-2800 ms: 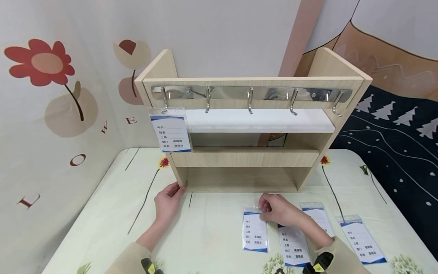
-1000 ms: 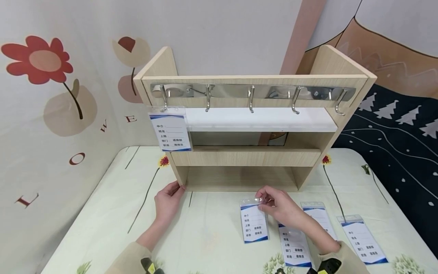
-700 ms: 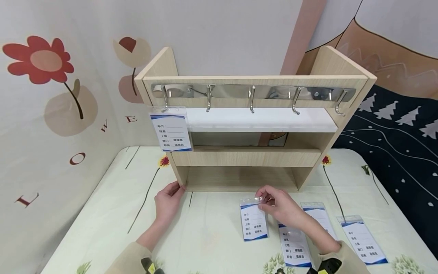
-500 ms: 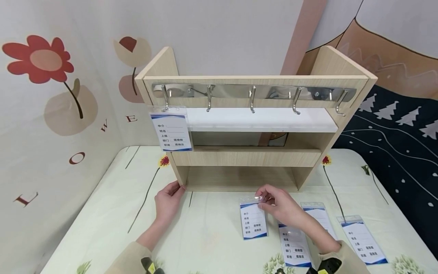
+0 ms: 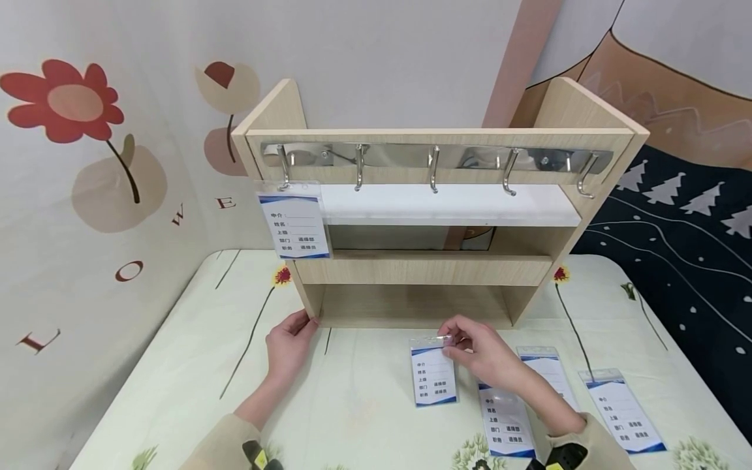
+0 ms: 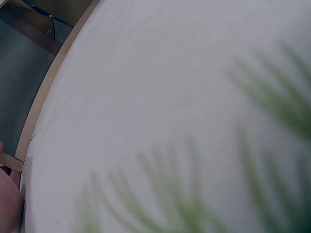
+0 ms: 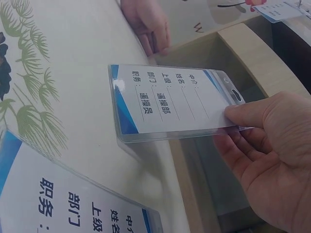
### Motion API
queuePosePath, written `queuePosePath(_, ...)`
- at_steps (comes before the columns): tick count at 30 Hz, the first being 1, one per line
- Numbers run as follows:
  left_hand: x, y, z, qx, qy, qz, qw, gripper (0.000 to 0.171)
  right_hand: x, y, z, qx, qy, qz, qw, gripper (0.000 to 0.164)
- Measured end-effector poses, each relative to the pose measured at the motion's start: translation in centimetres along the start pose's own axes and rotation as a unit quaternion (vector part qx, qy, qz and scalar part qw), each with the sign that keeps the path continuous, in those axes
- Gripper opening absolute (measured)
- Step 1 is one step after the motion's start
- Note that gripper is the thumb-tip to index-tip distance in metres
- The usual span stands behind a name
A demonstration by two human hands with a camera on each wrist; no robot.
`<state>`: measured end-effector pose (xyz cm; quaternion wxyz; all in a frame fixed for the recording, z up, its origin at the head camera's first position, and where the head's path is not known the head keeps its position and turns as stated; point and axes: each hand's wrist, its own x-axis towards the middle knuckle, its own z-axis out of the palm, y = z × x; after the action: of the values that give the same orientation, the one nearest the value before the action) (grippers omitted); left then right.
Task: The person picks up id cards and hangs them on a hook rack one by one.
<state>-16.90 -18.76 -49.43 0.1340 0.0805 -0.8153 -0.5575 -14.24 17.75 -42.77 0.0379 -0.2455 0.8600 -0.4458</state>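
My right hand [image 5: 484,352] pinches the clear top edge of a badge in a plastic holder [image 5: 433,378]. In the right wrist view this badge [image 7: 170,99] is raised at a tilt, with thumb above and fingers below its slotted end. My left hand [image 5: 288,346] grips the lower front left corner of a light wooden shelf unit [image 5: 423,271], thumb at the inner side. Only a sliver of the left hand [image 6: 8,204] shows in the left wrist view. Another badge [image 5: 295,227] hangs from the leftmost metal hook [image 5: 284,166] of the shelf's hook rail.
Several more badges lie at the right on the floral tablecloth: one near the right forearm [image 5: 506,424], one partly hidden behind it [image 5: 543,372], one farther right [image 5: 625,414]. Other hooks [image 5: 433,170] along the rail carry nothing. Printed curtains stand behind.
The right hand has taken hold of the badge by its top edge and lifted it off the tablecloth, slightly toward the shelf. My left hand stays at the shelf's corner.
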Motion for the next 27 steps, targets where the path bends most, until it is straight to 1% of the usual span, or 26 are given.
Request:
queuePosePath(5, 0.08, -0.06, 0.05, -0.006, 0.001, -0.001, 1.0000, 0.029, -0.04, -0.04, 0.00, -0.003, 0.002, -0.007, 1.000, 0.023)
queuePosePath(10, 0.01, -0.08, 0.04, -0.002, -0.001, -0.002, 1.0000, 0.029, -0.05, -0.08, 0.02, -0.002, 0.003, -0.014, 1.000, 0.023)
queuePosePath(17, -0.02, -0.06, 0.02, 0.004, 0.000, -0.001, 1.0000, 0.029, -0.06, -0.32, -0.09, 0.013, 0.001, -0.025, 1.000, 0.022)
queuePosePath(24, 0.07, -0.10, 0.00, 0.002, 0.004, -0.007, 1.0000, 0.029, 0.00, -0.63, -0.42, 0.027, 0.005, -0.051, 0.998, 0.020)
queuePosePath(27, 0.09, -0.09, 0.01, 0.004, 0.005, -0.006, 1.0000, 0.030, -0.01, -0.71, -0.49, 0.028, 0.010, -0.056, 0.998, 0.019)
